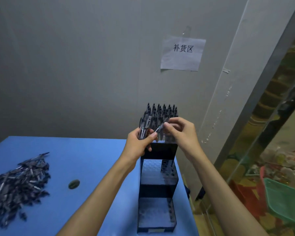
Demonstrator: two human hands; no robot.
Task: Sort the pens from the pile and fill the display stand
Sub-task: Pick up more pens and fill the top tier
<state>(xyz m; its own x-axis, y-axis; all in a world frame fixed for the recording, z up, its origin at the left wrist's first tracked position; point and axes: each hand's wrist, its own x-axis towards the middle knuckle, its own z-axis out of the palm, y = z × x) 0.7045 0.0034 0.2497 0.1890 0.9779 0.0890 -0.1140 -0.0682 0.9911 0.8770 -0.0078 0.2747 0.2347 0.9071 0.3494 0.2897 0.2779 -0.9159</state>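
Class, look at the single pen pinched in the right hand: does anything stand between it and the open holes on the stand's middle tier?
Nothing visible blocks it. The right hand holds the pen above the stand; its middle tier shows open holes with only air above. The left hand, gripping a bundle of pens, stays left of that path.

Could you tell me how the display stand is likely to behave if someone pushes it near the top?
The display stand looks tall and narrow, with pens filling only its top tier, so it is probably top-heavy and may tip. It also stands near the blue table's right edge, so a sideways push could send it off.
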